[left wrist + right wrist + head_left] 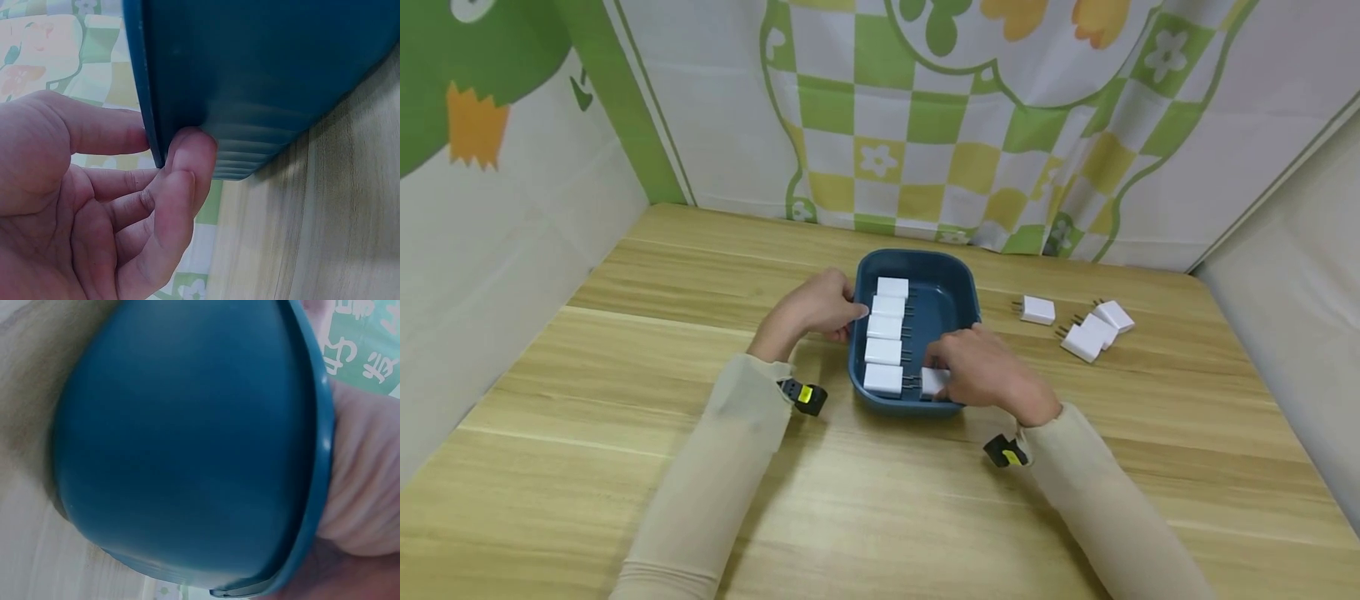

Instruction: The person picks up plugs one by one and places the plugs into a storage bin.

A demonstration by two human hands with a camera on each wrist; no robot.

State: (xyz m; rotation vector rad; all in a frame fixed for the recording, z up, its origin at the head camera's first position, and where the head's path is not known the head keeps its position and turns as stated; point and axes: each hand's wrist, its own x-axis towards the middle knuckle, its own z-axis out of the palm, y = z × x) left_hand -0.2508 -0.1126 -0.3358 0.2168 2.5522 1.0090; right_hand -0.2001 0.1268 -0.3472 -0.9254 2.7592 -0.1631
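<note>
Blue tray (955,287) sits mid-table (625,467). Left hand (816,310) pinches the tray's left rim: thumb over the edge, fingers (187,169) curled against the outer wall. Right hand (981,367) reaches into the tray's near right corner, fingers closed round a white plug (932,382). Five more plugs (886,346) lie in a column along the tray's left side. Three loose plugs (1086,329) lie on the table right of the tray, well apart from it. Right wrist view shows only the tray's outer wall.
</note>
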